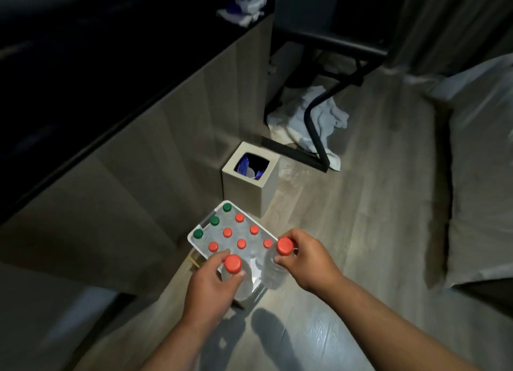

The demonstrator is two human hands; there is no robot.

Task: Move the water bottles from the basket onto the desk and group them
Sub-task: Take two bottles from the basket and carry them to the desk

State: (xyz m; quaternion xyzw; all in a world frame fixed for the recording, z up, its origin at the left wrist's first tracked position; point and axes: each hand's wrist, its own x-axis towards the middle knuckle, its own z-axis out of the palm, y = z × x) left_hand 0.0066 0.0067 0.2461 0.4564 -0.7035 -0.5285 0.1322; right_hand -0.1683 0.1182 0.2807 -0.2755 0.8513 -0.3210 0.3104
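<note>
The left hand [211, 284] is nearest, low in the view. Its fingers curl round the neck of a bottle [232, 263], just under the orange cap. I think that is because the neck is thin and easy to hold. Just to the right, the right hand [302, 259] grips a 2nd bottle [273, 273] the same way, by its cap. Both caps look bigger than the others, so these 2 seem raised, maybe to carry 2 in one trip.

The basket [191, 239] sits on the floor [361, 232], close beside the desk [83, 65], so the carry is short. In it stand 3 green caps [214, 220] and 6 orange caps [241, 243] in neat rows, upright so they do not roll.

The desk top on the left is very dark, and I cannot tell what lies on it. The hands hide the near end of the basket, so more bottles may be there. The bottle bodies are clear and hard to see. Further right, the bin [244, 187] holds something blue that I cannot name.
</note>
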